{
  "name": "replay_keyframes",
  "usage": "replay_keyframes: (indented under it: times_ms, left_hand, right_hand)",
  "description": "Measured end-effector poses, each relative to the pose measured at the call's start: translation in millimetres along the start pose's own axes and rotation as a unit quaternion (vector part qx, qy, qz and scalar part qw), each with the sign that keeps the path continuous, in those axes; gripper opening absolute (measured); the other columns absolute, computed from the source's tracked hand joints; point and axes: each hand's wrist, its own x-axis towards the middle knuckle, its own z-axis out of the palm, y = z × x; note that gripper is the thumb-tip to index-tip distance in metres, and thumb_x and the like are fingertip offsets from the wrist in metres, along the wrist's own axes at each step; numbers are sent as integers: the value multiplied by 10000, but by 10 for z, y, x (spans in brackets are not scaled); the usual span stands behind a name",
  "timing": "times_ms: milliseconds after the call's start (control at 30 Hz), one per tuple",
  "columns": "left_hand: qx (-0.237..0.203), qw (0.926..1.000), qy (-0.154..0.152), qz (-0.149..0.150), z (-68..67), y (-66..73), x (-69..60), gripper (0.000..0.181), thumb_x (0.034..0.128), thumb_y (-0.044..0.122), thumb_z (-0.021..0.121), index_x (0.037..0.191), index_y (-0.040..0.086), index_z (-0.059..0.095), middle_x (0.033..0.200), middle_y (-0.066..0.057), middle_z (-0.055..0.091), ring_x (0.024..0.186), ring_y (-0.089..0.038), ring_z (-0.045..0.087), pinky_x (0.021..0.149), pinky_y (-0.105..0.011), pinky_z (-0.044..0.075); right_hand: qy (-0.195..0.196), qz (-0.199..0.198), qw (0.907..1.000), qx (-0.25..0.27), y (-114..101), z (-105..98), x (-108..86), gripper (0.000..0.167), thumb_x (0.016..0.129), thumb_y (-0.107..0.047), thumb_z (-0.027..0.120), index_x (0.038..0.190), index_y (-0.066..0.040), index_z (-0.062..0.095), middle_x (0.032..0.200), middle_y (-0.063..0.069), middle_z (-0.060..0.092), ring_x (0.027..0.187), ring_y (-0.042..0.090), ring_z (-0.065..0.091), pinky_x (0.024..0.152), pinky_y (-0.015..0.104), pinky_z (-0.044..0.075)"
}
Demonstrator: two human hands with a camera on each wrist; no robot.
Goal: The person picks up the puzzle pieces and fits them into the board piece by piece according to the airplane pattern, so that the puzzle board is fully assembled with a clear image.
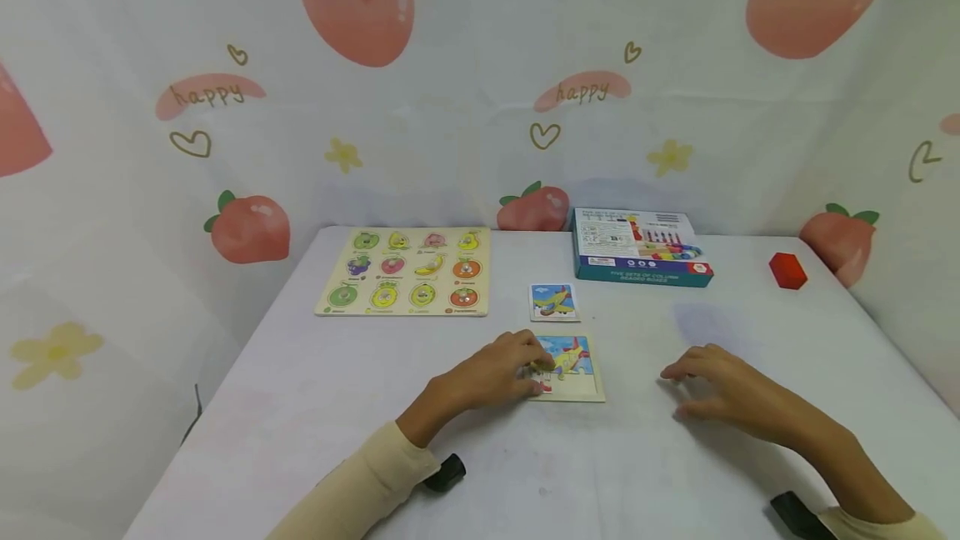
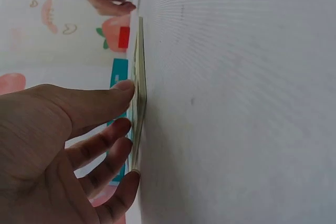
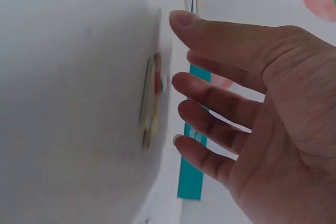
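Observation:
My left hand (image 1: 504, 369) rests over the left part of a jigsaw board (image 1: 597, 386) with an airplane picture, its fingertips touching the surface. A red-and-white printed patch (image 1: 545, 385) shows beside the thumb; whether it is a loose piece is unclear. In the left wrist view the thumb (image 2: 113, 95) and bent fingers lie along the thin board (image 2: 139, 72). Just behind the board lies a small airplane picture card (image 1: 553, 302). To the right, my right hand (image 1: 723, 394) hovers over the table holding nothing, fingers loosely bent. A blurred flat object (image 3: 151, 95) shows in the right wrist view; its kind cannot be told.
A fruit picture board (image 1: 405, 272) lies at the back left. At the back right sits a teal-edged boxed set (image 1: 641, 248), with a red block (image 1: 787, 271) further right. A printed cloth (image 1: 450, 123) hangs behind the white table (image 1: 300, 407).

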Motion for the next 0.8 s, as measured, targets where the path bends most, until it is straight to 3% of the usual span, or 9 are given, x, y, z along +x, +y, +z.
replay_keyframes:
  times_ms: [333, 633, 800]
  left_hand:
    - [-236, 9991, -53, -346, -14, 22, 36, 395, 973, 265, 797, 1349, 178, 716, 1339, 24, 609, 1212, -133, 517, 1071, -317, 472]
    - [-720, 9969, -87, -289, -4, 13, 31, 401, 983, 211, 783, 1368, 132, 700, 1259, 18, 562, 1117, -94, 517, 979, -226, 468]
    - [-803, 9965, -100, -220, 4, -9, 41, 396, 982, 209, 784, 1360, 123, 702, 1242, 15, 558, 1081, -92, 521, 959, -225, 469]
  right_hand:
    - [34, 313, 9995, -65, 190, -17, -199, 400, 835, -453, 880, 1129, -190, 814, 1040, -140, 684, 1012, 141, 567, 799, 263, 525]
    - [87, 503, 9984, -263, 284, 4, -287, 289, 840, -415, 884, 1052, -236, 802, 1044, -125, 675, 1067, 200, 586, 868, 370, 554]
    - [94, 641, 9977, -197, 315, -2, -328, 277, 833, -396, 896, 1033, -228, 802, 1035, -110, 671, 1032, 186, 585, 846, 315, 553]
